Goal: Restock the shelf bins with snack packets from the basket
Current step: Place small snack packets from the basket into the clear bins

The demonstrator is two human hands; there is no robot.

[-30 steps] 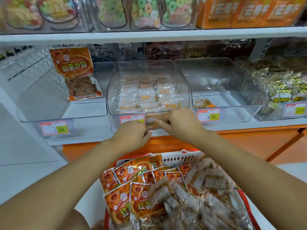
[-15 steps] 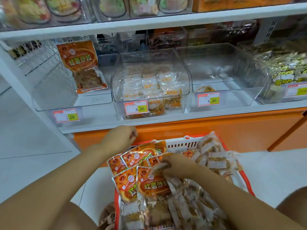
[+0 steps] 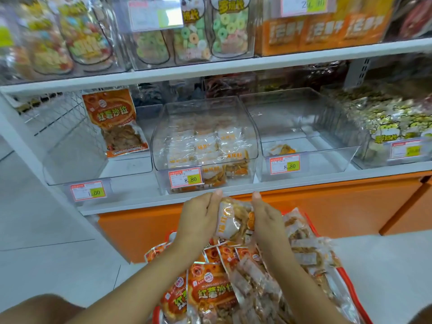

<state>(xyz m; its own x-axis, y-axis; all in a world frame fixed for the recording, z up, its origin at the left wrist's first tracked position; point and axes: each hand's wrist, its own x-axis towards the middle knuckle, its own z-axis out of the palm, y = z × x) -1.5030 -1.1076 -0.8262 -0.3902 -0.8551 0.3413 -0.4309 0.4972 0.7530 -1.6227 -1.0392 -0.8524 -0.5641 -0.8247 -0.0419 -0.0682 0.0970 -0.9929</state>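
A clear snack packet (image 3: 235, 218) with orange chips inside is lifted between my left hand (image 3: 201, 213) and my right hand (image 3: 266, 216), just below the shelf edge. Both hands hold it from the sides with fingers pointing up. Under them the red basket (image 3: 348, 284) holds orange packets (image 3: 210, 293) on the left and clear packets (image 3: 304, 256) on the right. Straight ahead, the middle clear bin (image 3: 205, 146) is partly filled with the same clear packets. The bin to its right (image 3: 304, 136) holds just one packet. The left bin (image 3: 98, 164) has one orange packet standing in it.
Price tags hang on the bin fronts. A bin of yellow-printed packets (image 3: 397, 127) stands at far right. The upper shelf (image 3: 210, 69) carries jars of coloured ring candy and orange boxes. An orange base panel (image 3: 327, 206) runs under the shelf. White floor tiles lie to the left.
My right hand dipped into the basket and came up with a clear packet. My left hand moved in and now holds its other side. The view tilted up toward the shelf.
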